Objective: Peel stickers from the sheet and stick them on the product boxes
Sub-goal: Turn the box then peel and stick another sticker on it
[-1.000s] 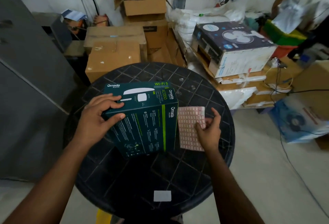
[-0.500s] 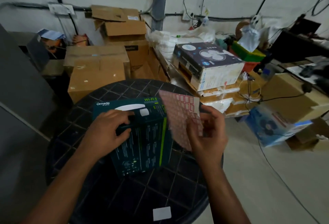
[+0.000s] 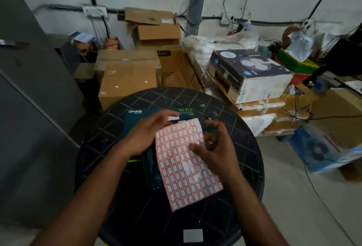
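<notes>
A dark green Omada Wi-Fi product box (image 3: 137, 114) lies on the round black table (image 3: 238, 128). The sticker sheet (image 3: 182, 167), white with a red grid of small labels, is held tilted over the box's right half. My right hand (image 3: 217, 148) grips its right edge, thumb on top and fingers curled behind. My left hand (image 3: 145, 134) lies over the box with its fingertips at the sheet's upper left edge; the thumb is hidden, so I cannot tell whether it pinches anything. Much of the box is covered by the hands and the sheet.
A small white label (image 3: 193, 235) sits near the table's front edge. Brown cartons (image 3: 127, 81) stand behind the table, a fan box (image 3: 248, 73) at back right, a blue box (image 3: 321, 148) on the floor at right, and a grey cabinet (image 3: 29, 108) at left.
My right hand lifted the sheet off the table and brought it over the box. My left hand slid from the box's left edge to the sheet's upper edge. The view tilted up.
</notes>
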Demonstrator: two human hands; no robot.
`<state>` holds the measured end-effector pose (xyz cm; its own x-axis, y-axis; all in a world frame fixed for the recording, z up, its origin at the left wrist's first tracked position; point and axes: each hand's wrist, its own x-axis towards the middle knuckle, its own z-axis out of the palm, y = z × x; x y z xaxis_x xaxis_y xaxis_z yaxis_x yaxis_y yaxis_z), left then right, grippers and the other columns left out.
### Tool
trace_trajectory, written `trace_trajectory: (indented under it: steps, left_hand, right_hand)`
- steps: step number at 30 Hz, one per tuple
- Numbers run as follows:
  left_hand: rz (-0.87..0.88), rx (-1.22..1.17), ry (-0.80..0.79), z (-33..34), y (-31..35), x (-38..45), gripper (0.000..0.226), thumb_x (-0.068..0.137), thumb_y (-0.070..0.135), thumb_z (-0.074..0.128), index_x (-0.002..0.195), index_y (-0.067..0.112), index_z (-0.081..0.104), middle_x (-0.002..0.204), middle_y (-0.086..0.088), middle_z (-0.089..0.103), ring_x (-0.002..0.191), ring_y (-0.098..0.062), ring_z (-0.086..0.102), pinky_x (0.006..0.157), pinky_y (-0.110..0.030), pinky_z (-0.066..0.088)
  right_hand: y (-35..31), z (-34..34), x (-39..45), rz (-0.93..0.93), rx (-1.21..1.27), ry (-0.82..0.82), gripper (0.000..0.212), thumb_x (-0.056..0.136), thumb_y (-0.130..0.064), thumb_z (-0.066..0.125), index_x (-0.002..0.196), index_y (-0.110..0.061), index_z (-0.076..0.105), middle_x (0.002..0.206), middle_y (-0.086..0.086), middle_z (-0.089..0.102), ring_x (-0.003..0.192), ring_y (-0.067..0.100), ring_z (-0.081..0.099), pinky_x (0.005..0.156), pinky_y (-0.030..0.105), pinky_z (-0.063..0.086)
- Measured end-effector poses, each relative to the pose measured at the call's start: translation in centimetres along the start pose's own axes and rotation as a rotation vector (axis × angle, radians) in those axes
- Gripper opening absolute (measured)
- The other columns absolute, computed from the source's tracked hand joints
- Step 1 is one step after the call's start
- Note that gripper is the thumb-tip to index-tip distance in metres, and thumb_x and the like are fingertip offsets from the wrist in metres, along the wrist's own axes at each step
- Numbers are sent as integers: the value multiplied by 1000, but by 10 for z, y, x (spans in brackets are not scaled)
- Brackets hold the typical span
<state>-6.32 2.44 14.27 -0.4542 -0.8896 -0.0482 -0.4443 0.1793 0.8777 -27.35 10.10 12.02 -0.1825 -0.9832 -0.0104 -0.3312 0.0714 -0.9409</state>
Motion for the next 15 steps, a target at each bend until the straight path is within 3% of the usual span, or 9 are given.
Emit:
trace_trajectory:
  steps: [2,3,5,8,15]
  left_hand:
    - [-78,-146,-21,-2,3,2,49,104,55,18,128,42,59,93,28,73,89,12,66,86,-21,41]
    - [-76,-147,-31,-3,4,3,51,103,56,20,127,39,61,93,29,73,90,9,66,88,-21,40]
    - [-59,-146,-54,-3,4,4,37,100,52,42,122,35,65,98,23,74,96,0,70,84,-23,46]
    - [-67,-169,-128,-4,-1,5,27,91,26,72,117,22,69,104,3,78,94,-18,76,86,-39,59]
    - [-99,-151,-124,-8,-3,8,15,87,16,77,101,11,78,96,-7,79,88,-28,77,89,-52,59]
  right_hand:
    - [-2,-1,5,-13,-71,-49,71,77,-18,85,129,-40,43,97,-4,74,82,9,75,74,38,64]
    - [-5,-2,6,-27,-92,-79,72,77,-18,86,130,-39,42,96,-5,74,81,9,74,74,37,64]
    - [-10,-2,10,-62,-108,-125,72,77,-18,86,131,-37,42,94,-5,75,78,11,75,72,37,64]
    - [-14,0,15,-103,-122,-162,70,78,-18,85,130,-37,42,93,-4,75,77,9,75,72,33,64]
    - [-20,6,14,-204,-47,-241,64,79,-14,84,127,-32,47,98,-4,73,84,10,74,68,26,61]
